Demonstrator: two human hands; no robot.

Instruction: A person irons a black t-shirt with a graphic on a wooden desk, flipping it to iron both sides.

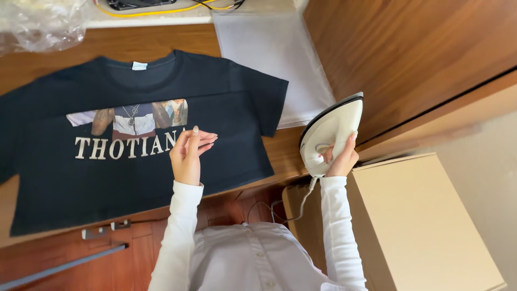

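Nearest to us are our own white sleeves (180,237) and shirt front, and just right of them a plain cardboard box (425,226) standing beside the table (161,37). Our right hand (340,159) is wrapped around the handle of a white iron (329,134), its grip pressed together on that handle, and the iron is held up off the cloth near the table's right edge, tilted with its dark-edged sole facing away to the right; its cord (301,202) hangs down between the box and us. Our left hand (189,153) hovers over the lower middle of the shirt with its fingers loosely spread and slightly curled, pinching nothing. To do the pressing well, we judge the left hand should smooth the cloth flat and then move well out of the iron's way, and the hot sole is best kept off the printed picture. The dark T-shirt (134,145) lies flat and face up across the wooden table, neck pointing away from us, its sleeves spread to both sides; it carries a photo print with pale lettering below it and a small pale tag at the collar. Beyond its right sleeve lies a pale sheet (280,54), and farthest off we see crumpled clear plastic (40,24) and a yellow cable (161,9).
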